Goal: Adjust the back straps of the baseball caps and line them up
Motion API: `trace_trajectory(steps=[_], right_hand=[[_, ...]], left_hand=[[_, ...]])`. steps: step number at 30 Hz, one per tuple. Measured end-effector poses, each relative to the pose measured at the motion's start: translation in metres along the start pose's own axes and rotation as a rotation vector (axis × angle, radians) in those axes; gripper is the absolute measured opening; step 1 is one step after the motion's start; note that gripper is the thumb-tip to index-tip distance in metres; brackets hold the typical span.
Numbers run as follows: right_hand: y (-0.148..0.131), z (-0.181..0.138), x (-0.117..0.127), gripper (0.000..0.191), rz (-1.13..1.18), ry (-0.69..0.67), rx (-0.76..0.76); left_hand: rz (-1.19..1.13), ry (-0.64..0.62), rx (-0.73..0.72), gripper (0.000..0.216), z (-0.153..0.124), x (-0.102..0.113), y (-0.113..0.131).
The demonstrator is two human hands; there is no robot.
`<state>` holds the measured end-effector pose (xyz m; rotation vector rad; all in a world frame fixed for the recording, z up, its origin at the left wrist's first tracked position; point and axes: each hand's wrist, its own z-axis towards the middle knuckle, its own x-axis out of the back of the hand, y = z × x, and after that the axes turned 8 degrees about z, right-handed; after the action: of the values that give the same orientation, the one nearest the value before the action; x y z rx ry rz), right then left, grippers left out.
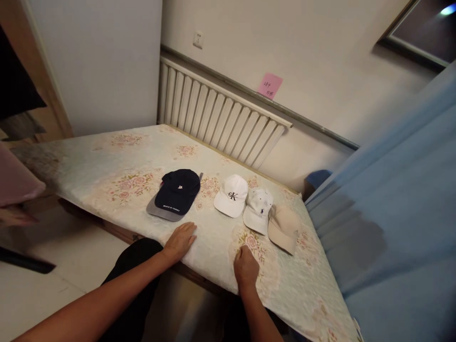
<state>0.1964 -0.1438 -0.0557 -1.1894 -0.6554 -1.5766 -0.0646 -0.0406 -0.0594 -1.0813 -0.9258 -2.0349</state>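
My left hand (pixel 180 242) rests palm down on the front edge of the floral cover (pixel 213 247), its fingers laid out flat. Just beyond it sits a navy cap (pixel 181 190) with a grey brim and white lettering. My right hand (pixel 246 267) is curled into a fist on the cover, with nothing showing in it. Beyond the fist are a white cap (pixel 237 186) with black letters, another white cap (pixel 259 202) with a small dark emblem, and a beige cap (pixel 285 223). These three sit close together in a slanting row, brims toward me.
A white radiator (pixel 221 114) stands along the wall behind the covered surface. Above it are a pink note (pixel 270 85) and a socket (pixel 198 40). A blue curtain (pixel 392 213) hangs on the right. Pink fabric (pixel 17 175) shows at the left edge.
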Motion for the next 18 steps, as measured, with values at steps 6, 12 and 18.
trace_trajectory(steps=[6, 12, 18], right_hand=[[0.001, 0.0, 0.0, 0.022, 0.005, -0.001, 0.007], [0.001, 0.0, -0.001, 0.022, 0.008, -0.005, 0.005], [0.002, 0.0, -0.003, 0.021, 0.007, -0.013, 0.0]], left_hand=[[-0.005, 0.169, 0.13, 0.042, 0.025, 0.042, -0.02], [0.018, 0.103, 0.556, 0.06, 0.057, 0.069, -0.058], [-0.047, -0.038, 0.79, 0.068, 0.078, 0.075, -0.094]])
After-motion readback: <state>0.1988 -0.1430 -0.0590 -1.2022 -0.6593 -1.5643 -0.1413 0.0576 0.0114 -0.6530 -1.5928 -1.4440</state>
